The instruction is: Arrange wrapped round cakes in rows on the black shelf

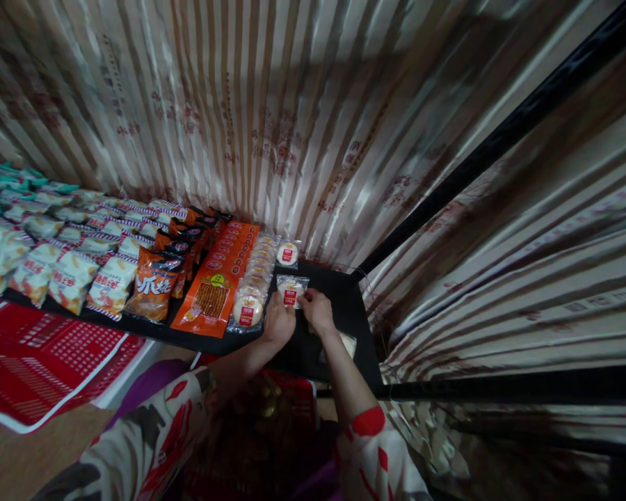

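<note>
A clear packet with a round white rice cracker (291, 295) and a red label lies between my hands, over the black shelf (292, 351). My right hand (318, 311) pinches its right edge. At its lower left corner my left hand (280, 321) is closed, with the fingertips partly hidden. Just behind is another rice cracker packet (287, 254). To the left runs an overlapping row of the same packets (249, 306). Beneath my right forearm a pale packet (348, 344) is partly covered.
Left of the crackers are an orange bag of sticks (216, 278), orange snack bags (154, 284) and several rows of white snack bags (73, 278). A pleated curtain (302, 125) hangs behind. A black post (474, 153) slants up at right. A red basket (46, 355) stands below left.
</note>
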Motion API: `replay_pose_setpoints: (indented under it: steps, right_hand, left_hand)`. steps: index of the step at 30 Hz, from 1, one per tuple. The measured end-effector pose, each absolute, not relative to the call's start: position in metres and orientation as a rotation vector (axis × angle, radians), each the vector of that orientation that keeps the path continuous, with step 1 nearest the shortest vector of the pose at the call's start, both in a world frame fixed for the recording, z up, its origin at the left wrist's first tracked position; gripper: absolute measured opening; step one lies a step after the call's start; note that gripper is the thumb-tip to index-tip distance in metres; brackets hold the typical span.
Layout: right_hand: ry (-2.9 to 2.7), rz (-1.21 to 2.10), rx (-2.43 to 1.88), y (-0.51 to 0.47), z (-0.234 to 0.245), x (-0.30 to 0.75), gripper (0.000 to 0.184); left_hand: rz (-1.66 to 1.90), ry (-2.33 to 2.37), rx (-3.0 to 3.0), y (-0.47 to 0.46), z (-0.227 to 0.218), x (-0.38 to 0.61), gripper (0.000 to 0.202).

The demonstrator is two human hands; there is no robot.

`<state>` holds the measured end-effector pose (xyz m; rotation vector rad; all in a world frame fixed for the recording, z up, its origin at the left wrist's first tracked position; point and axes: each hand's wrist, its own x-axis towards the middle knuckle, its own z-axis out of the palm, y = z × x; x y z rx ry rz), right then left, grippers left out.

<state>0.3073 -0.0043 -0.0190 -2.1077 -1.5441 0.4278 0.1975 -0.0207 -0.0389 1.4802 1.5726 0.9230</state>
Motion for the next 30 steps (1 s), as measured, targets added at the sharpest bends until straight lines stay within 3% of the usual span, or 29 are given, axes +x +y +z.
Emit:
replay_pose_setpoints:
  steps: [10, 30]
  right_hand:
    - [-1.427, 0.588, -1.940, 0.026, -0.035, 0.318, 0.014]
    - [-1.472, 0.475, -2.132, 0.073, -0.037, 0.323, 0.018]
  left_hand:
    - [0.895, 1.560, 1.517, -0.005, -0.052, 0.215, 0.052]
    - [0.864, 1.603, 1.678, 0.028, -0.059, 0.228, 0.050]
